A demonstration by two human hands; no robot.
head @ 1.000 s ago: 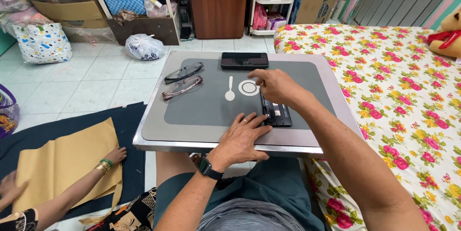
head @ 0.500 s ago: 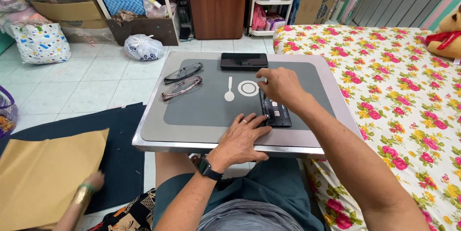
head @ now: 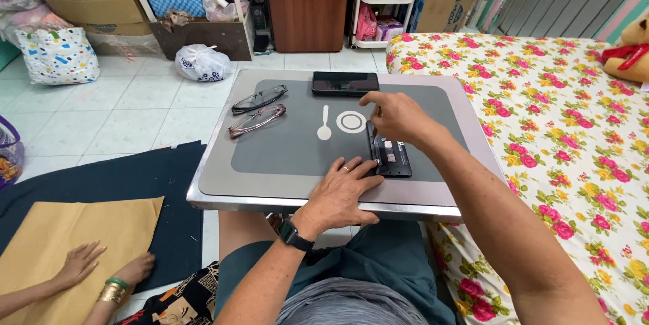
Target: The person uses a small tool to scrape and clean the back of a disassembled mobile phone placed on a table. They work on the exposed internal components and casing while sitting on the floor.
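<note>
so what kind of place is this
Most likely a room in a home, used as a bedroom and work corner: a bed with a floral sheet, cluttered shelves, a tiled floor and a small lap table.

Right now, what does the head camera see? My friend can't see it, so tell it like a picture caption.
A person's left hand steadies a small opened black device on a grey lap table while the right hand reaches over its far end. Two pairs of glasses, a phone and a white ring lie nearby; another person's hands press brown paper on the floor.
</note>
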